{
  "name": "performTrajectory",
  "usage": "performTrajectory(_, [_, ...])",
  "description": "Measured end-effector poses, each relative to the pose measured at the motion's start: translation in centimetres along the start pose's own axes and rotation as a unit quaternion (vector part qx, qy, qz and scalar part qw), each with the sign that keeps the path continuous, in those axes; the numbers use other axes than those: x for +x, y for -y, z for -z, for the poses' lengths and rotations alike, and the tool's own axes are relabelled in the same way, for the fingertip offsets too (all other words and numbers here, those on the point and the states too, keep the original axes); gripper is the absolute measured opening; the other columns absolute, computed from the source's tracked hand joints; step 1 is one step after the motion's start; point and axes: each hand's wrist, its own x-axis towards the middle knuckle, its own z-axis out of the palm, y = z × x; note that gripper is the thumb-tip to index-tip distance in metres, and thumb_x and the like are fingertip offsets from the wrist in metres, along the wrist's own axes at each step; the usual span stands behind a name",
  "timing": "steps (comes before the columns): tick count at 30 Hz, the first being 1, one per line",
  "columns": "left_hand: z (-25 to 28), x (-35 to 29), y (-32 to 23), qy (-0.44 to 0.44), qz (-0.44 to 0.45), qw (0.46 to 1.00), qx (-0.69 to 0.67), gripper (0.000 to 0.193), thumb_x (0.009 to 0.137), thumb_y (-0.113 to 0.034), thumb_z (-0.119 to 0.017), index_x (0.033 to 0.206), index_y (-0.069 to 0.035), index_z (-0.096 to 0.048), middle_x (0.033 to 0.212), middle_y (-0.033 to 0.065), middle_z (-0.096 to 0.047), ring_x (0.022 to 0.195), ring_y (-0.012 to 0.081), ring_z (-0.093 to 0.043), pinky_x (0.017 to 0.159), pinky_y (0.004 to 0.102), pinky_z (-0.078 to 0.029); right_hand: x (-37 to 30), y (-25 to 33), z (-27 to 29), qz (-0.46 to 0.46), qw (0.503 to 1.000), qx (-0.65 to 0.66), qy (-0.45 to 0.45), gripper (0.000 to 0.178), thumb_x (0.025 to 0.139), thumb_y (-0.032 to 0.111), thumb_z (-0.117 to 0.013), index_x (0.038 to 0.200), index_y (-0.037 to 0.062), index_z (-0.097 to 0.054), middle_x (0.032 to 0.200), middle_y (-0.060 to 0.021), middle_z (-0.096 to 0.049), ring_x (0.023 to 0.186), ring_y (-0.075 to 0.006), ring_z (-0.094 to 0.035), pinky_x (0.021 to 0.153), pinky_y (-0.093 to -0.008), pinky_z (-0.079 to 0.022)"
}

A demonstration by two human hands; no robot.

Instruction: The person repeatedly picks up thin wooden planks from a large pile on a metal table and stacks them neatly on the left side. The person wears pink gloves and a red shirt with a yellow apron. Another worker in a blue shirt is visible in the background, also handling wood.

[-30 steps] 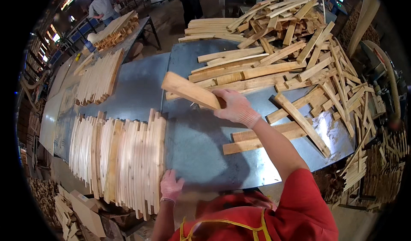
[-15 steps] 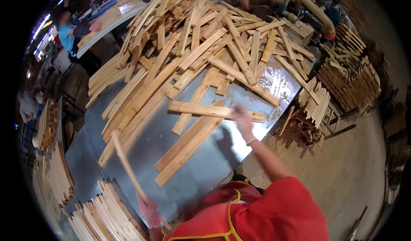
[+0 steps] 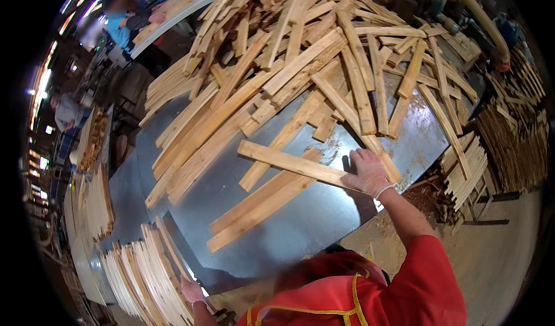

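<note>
My left hand (image 3: pixel 193 291), in a thin pale glove, is closed near the lower end of a narrow wooden slat (image 3: pixel 169 242). That slat stands on edge along the right side of a row of slats (image 3: pixel 132 271). Farther right, my gloved right hand (image 3: pixel 367 173) grips the right end of another wooden slat (image 3: pixel 289 161), which lies slanting over other pieces on the metal table (image 3: pixel 300 222). Two slats (image 3: pixel 260 207) lie side by side just below it, partly under it.
A large heap of loose slats (image 3: pixel 289 48) covers the table's far side. More stacked wood (image 3: pixel 468 164) stands beyond the right edge. At the far left, a person in blue (image 3: pixel 115 25) is at another table. A thick hose (image 3: pixel 480 19) hangs at the upper right.
My left hand has brought its slat down and left against the row. My right hand has closed on the end of the crossing slat, whose right end now sits lower.
</note>
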Motion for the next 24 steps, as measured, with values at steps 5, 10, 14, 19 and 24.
performTrajectory(5, [0.8,0.1,0.2,-0.004,-0.013,0.999,0.045,0.062,0.091,-0.008,-0.067,0.150,0.005,-0.052,0.148,0.0266,-0.059,0.139,0.0397,-0.056,0.119,0.0440,-0.043,-2.0,7.3,-2.5,-0.048,0.969,0.171,0.169,0.075,0.083,0.030,-0.079,0.149,0.0090,-0.050,0.119,-0.0234,-0.068,0.110,-0.0385,-0.068,0.098,-0.0447,-0.055])
performTrajectory(10, [1.9,-0.2,6.1,-0.053,-0.060,0.986,0.145,0.060,0.091,-0.003,-0.060,0.151,-0.007,-0.054,0.155,0.0221,-0.054,0.143,0.0414,-0.050,0.119,0.0458,-0.044,-7.5,13.9,-5.7,-0.234,0.341,0.855,0.312,0.056,0.091,0.022,-0.070,0.137,-0.0070,-0.058,0.124,-0.0235,-0.069,0.105,-0.0364,-0.070,0.096,-0.0495,-0.061])
performTrajectory(14, [4.2,-0.6,11.1,-0.014,0.004,0.990,0.142,0.074,0.091,-0.005,-0.066,0.160,-0.009,-0.039,0.160,0.0219,-0.046,0.148,0.0410,-0.044,0.121,0.0453,-0.042,-10.1,18.2,-7.5,-0.238,0.148,0.906,0.316,0.053,0.089,0.019,-0.069,0.133,-0.0088,-0.059,0.126,-0.0245,-0.069,0.101,-0.0369,-0.072,0.097,-0.0502,-0.061])
performTrajectory(19, [3.1,0.9,7.0,0.009,-0.115,0.980,0.160,0.076,0.093,-0.014,-0.071,0.161,-0.005,-0.039,0.167,0.0214,-0.039,0.154,0.0390,-0.037,0.127,0.0484,-0.031,-13.2,22.4,-8.9,-0.243,0.342,0.868,0.266,0.049,0.090,0.020,-0.069,0.130,-0.0063,-0.061,0.119,-0.0217,-0.071,0.099,-0.0341,-0.072,0.090,-0.0469,-0.062])
performTrajectory(24, [-4.9,-3.8,-5.2,0.225,-0.151,0.821,-0.503,0.053,0.092,-0.029,-0.078,0.137,-0.004,-0.063,0.139,0.0156,-0.066,0.129,0.0261,-0.062,0.107,0.0391,-0.049,-14.9,32.7,-13.1,-0.100,0.827,0.483,0.268,0.047,0.098,0.033,-0.061,0.135,0.0037,-0.059,0.088,-0.0138,-0.069,0.084,-0.0268,-0.069,0.076,-0.0415,-0.057])
